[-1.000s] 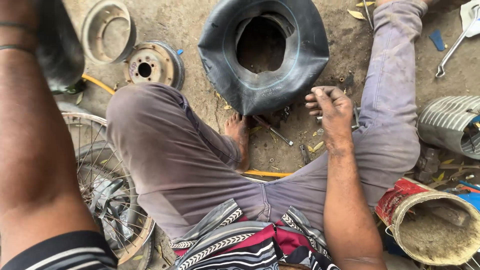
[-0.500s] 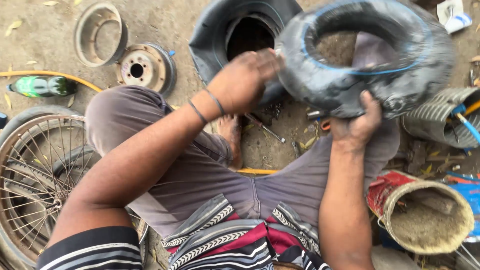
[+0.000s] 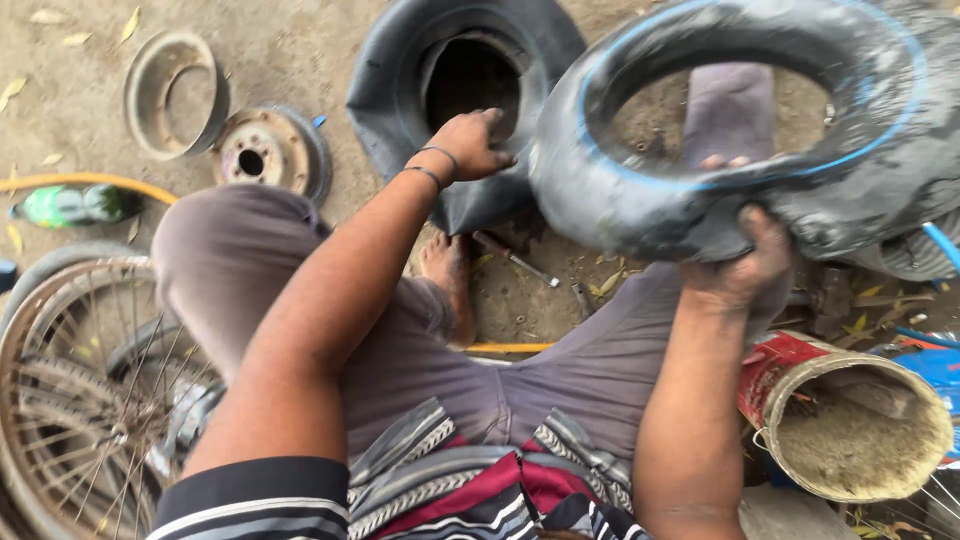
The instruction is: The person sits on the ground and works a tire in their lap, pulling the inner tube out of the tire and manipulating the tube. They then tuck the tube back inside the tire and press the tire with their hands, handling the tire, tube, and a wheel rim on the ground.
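A: Right, nearest first — what sits at the bottom edge of the view?

B: Striped cloth at the waist, grey trousers over crossed legs, one bare foot (image 3: pixel 447 268) tucked on the dirt. Spoked wheel (image 3: pixel 75 400) lies flat by the person's left knee. On the other side, a red-sided tin (image 3: pixel 850 425) filled with sandy stuff.

A: Right hand?

B: Right hand (image 3: pixel 745 265) closed round the lower edge of the grey inner tube (image 3: pixel 700 200), thumb on the near side, fingers wrapped under it. The tube is lifted clear of the ground, tilted towards the camera, a thin blue line running round its ring. Through the hole, a trouser leg and dirt show.

A: Left hand?

B: Left hand (image 3: pixel 470 145), two thin bangles at the wrist, fingers curled and pressed against the near rim of the black tyre (image 3: pixel 400 90) — just where the tube's edge meets it. Cannot tell whether it grips anything.

A: And between the legs?

B: A slim metal tool (image 3: pixel 515 258) on the ground, leaf litter round it, and a yellow hose (image 3: pixel 505 348) passing under the knee.

A: Farther out?

B: The tyre rests on the dirt beyond the foot. Left of it, a rusty hub (image 3: pixel 265 150) and a metal ring (image 3: pixel 175 95), near each other. A green bottle (image 3: pixel 70 205) lies by another stretch of hose.
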